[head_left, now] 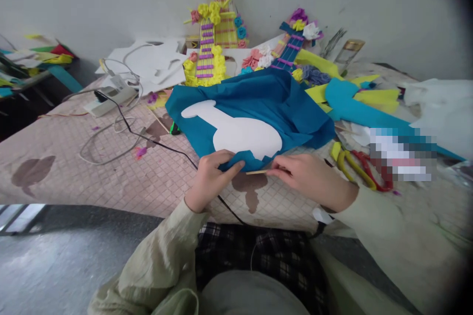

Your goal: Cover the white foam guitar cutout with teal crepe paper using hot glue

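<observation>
A white cutout [247,135] with a rounded body and a narrow, bent neck lies flat on a wrinkled blue sheet [273,91], which may be cloth or crepe paper. At the near edge, part of the sheet is folded up over the cutout's rim. My left hand [210,177] pinches that folded edge between thumb and fingers. A thin wooden stick [255,173] points left out of my right hand [310,177], whose fingers are closed on it beside the same edge. The stick's other end is hidden in the hand.
Yellow-handled and red-handled scissors [356,170] lie right of my right hand. A black cable [162,146] crosses the table from a power strip [111,98]. Behind stand a yellow flowered instrument-shaped craft [207,59] and a blue one [290,54]. A glass jar [347,54] leans at back right.
</observation>
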Available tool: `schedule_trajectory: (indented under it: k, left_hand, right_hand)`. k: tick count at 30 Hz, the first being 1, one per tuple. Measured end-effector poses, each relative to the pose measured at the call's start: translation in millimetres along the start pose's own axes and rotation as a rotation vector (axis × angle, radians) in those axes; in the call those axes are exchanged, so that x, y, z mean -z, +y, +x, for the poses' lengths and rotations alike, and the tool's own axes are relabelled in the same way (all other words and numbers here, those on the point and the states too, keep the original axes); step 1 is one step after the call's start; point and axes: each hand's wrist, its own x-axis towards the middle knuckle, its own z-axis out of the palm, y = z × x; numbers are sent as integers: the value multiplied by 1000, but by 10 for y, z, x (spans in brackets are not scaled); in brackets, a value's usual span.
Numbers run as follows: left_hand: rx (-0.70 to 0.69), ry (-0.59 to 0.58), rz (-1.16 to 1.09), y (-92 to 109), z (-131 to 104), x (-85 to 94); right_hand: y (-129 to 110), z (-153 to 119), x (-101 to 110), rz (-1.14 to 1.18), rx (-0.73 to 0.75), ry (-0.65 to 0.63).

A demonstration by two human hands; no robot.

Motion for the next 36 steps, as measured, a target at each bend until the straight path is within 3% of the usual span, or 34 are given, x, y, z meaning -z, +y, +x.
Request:
schedule_trajectory:
  k: [4,8,10,14,16,20,23,26,27,29,31,34,36]
  left_hand:
    - [-35,15,24,8,-2,-4]
    - [-44,56,43,-29,-15,19]
    - [-49,89,40,-71,-33,33]
    - [-87,126,78,-167,-109,30]
    - [-114,104,91,-201,-155,11]
    - [-152,29,85,-223,-217,-11]
    - [-246,-39,131,-235,-239,24]
    - [-342,-116,239,-272,-291,90]
    - [-354,-120,274,-287,-320,110]
    - [-356,-103,324,-305,-388,137]
    - [-352,-87,351,-298,-454,141]
    - [-352,-81,353,-251,-512,117]
    - [-336,-81,338,-222,-529,101]
  right_hand:
    - [52,-28,56,37,-24,-13]
    - [283,-210,314,139,46,-88]
    - [491,-380,499,134,-55,-38]
    - [997,-711,733,81,-453,158]
    - [1226,-768,716,29,-584,219]
    - [1424,-632,607,-9,-636,241]
    - [1235,-569,616,-34,-679,268]
    - [785,-774,542,-8,-739,228]
    - [610,-897,457,63,-767,165]
    - [291,-1161,194,453,-1001,-24]
    - [69,-1372,-121,640,-1134,-126]
    - [-46,-1468,-465,622,-1265,-31]
    - [-19,-1414,-539,521,-1298,62]
